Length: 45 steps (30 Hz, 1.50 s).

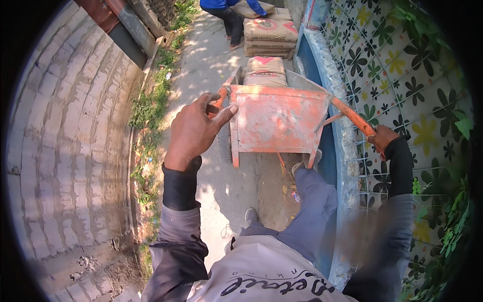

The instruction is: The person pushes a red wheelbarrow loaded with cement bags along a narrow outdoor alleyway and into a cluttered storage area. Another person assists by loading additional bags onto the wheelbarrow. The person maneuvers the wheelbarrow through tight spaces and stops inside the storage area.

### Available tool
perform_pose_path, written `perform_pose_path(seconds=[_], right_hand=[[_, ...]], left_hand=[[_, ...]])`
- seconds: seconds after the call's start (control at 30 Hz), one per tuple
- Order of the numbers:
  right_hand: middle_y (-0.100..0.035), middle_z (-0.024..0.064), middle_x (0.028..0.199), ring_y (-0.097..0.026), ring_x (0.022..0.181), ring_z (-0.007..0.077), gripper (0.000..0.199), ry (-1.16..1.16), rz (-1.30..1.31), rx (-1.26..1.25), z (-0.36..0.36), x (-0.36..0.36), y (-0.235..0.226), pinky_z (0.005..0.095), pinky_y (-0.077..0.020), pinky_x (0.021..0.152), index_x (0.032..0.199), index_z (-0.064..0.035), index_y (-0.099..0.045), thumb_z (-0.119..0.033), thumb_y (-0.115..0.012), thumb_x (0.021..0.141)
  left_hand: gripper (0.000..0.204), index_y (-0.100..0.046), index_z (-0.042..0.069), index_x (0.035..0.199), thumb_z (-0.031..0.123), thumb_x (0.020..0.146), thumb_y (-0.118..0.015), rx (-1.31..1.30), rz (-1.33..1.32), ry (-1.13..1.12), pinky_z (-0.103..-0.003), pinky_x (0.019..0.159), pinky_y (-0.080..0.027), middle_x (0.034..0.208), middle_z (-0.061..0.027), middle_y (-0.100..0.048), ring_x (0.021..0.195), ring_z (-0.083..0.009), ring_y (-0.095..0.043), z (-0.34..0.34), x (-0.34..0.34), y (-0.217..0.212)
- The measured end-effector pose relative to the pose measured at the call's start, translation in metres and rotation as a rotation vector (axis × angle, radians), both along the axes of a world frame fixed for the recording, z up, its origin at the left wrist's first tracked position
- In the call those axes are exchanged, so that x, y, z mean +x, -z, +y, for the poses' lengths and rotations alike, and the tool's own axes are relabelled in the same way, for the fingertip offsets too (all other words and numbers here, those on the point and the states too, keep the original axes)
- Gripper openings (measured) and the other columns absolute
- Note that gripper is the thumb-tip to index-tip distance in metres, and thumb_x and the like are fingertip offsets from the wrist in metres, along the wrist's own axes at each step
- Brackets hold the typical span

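An orange metal wheelbarrow [279, 118] stands in front of me, its paint worn and scuffed. A paper cement sack [265, 75] lies in its tray. At the left handle, my left hand [196, 123] has its fingers curled loosely around the grip, with the thumb sticking out toward the tray; the lower fingers are hidden. My right hand [384, 138] is wrapped around the end of the orange right handle [352, 115]. Both handles slope up toward me from the tray's sides.
Ahead, a person in blue [220, 4] bends over a stack of cement sacks [269, 38]. A grey block wall [75, 136] and a weedy strip [151, 108] border the narrow concrete path [201, 55] on the left. On the right runs a wire fence [370, 95] with flower-patterned sheeting.
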State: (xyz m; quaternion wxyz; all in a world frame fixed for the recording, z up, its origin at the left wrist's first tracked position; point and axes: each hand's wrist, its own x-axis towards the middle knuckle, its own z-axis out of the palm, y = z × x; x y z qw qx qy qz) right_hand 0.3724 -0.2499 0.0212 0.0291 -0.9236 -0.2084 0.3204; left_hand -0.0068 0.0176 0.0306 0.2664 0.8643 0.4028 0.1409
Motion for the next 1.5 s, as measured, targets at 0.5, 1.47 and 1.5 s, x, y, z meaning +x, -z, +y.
perform_pose_path(seconds=[0.5, 1.47, 1.5], right_hand=[[-0.063, 0.0125, 0.068, -0.06, 0.051, 0.0244, 0.033, -0.066, -0.008, -0.166, 0.013, 0.016, 0.016, 0.0403, -0.0505, 0.047, 0.101, 0.0049, -0.065, -0.021, -0.074, 0.082], [-0.069, 0.0239, 0.093, -0.069, 0.086, 0.0386, 0.034, -0.305, -0.424, 0.132, -0.032, 0.021, 0.046, 0.0462, -0.0547, 0.077, 0.092, 0.0036, -0.069, -0.027, -0.053, 0.093], [-0.07, 0.0234, 0.093, -0.069, 0.087, 0.0383, 0.034, -0.298, -0.415, 0.139, -0.026, 0.022, 0.057, 0.0461, -0.0547, 0.077, 0.093, 0.0035, -0.069, -0.026, -0.053, 0.092]], left_hand=[[0.084, -0.045, -0.007, 0.14, 0.051, 0.085, -0.071, -0.303, 0.188, -0.034, -0.03, 0.038, -0.047, 0.103, -0.024, -0.067, 0.06, -0.0216, -0.064, 0.003, -0.003, -0.004], [0.074, -0.047, 0.006, 0.14, 0.033, 0.08, -0.081, -0.267, 0.462, -0.035, -0.031, 0.045, -0.045, 0.094, -0.0139, -0.066, 0.051, -0.014, -0.053, -0.022, 0.029, -0.011], [0.073, -0.047, 0.006, 0.14, 0.032, 0.08, -0.081, -0.26, 0.481, -0.051, -0.031, 0.045, -0.045, 0.096, -0.0144, -0.066, 0.051, -0.0141, -0.053, -0.025, 0.023, -0.012]])
